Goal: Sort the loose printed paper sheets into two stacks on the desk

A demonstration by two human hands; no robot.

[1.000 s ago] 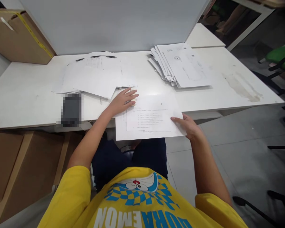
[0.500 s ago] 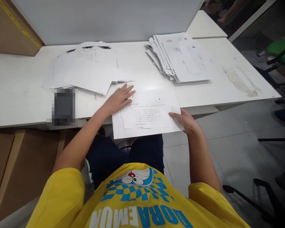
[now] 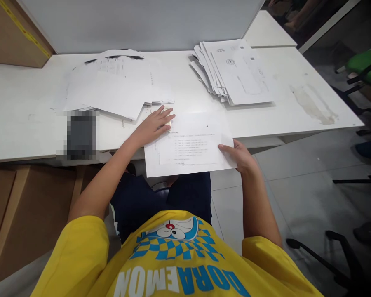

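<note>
The printed sheets (image 3: 190, 148) lie on the white tabletop (image 3: 284, 107), their near part overhanging its front edge. The left hand (image 3: 154, 126) rests flat on their upper left corner, fingers spread open. The right hand (image 3: 239, 154) pinches the lower right corner between closed fingers.
</note>
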